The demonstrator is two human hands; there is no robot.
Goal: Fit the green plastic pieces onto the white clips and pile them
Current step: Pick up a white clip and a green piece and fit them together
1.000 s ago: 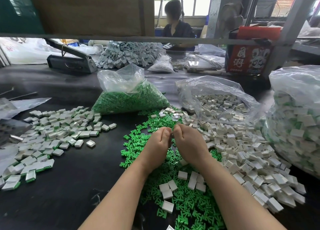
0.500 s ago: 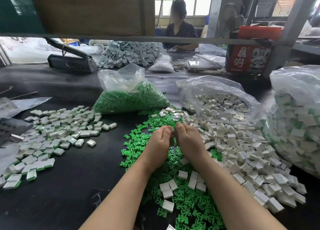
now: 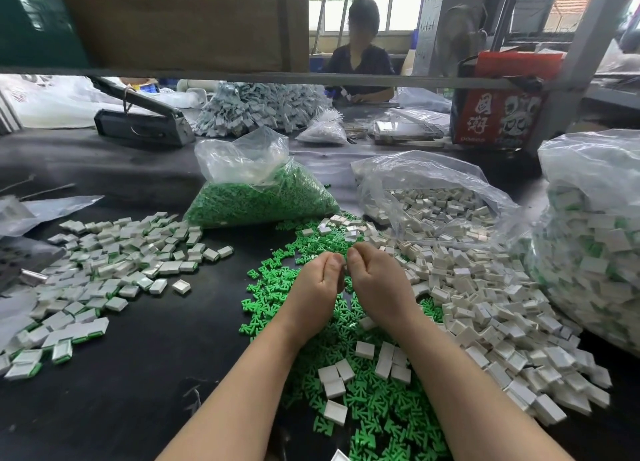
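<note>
Left hand (image 3: 317,282) and right hand (image 3: 375,280) curled, knuckles touching — any held piece hidden

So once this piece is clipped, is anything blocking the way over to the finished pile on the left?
Nothing visible. Between the hands, left and right, and the finished pile lies only bare black table, past the edge of the loose green pieces.
</note>
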